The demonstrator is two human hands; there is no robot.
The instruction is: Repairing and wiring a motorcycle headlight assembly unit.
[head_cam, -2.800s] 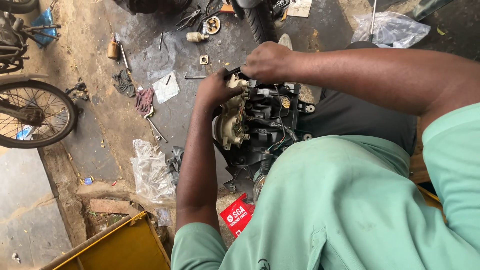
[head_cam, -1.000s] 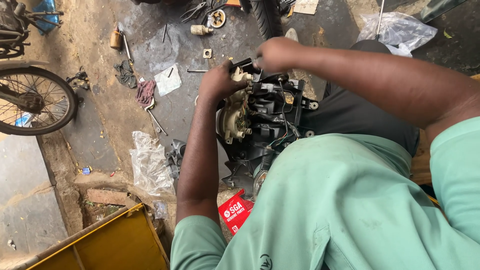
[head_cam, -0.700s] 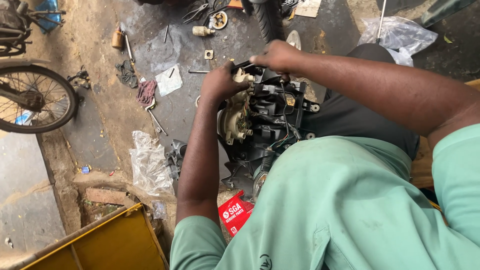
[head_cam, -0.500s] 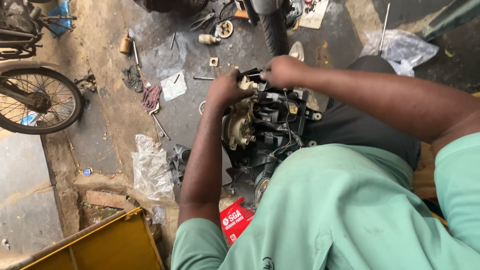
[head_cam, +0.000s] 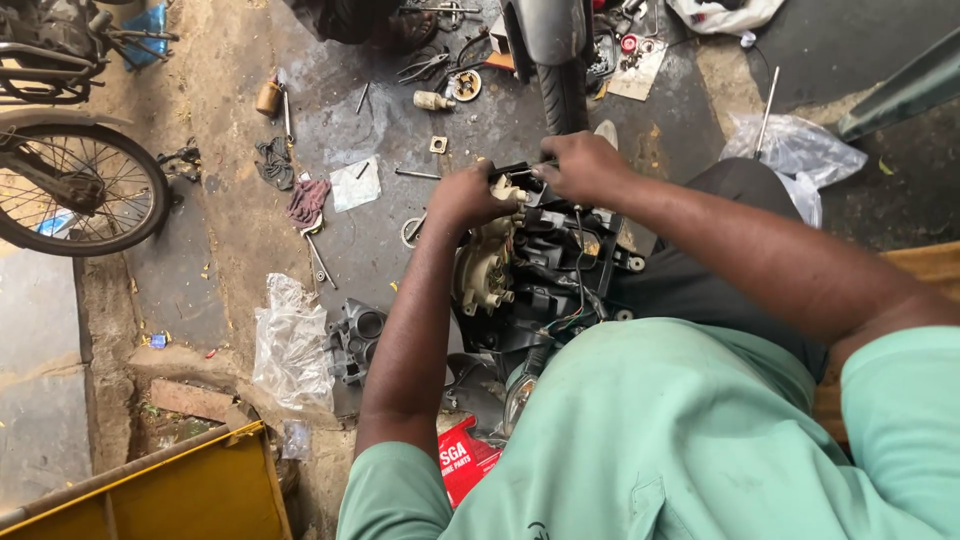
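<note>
Left hand: fingers curled tight on the top edge of the engine assembly, upper middle of the frame.
Right hand: closed around a thin dark tool just above the assembly.
Engine assembly: black and tan, directly below both hands.
Around: clear plastic bag lower left; bicycle wheel far left.

Matt black plastic housing, dusty, sits beside a dull cast-metal engine part with a greasy tan look. The left hand and right hand are bare skin on that plastic. Floor is rough, oil-stained concrete. Crinkled clear plastic bag, glossy. A grimy cloth rag. Smooth mint cotton shirt. Shiny metal spokes on the wheel.
</note>
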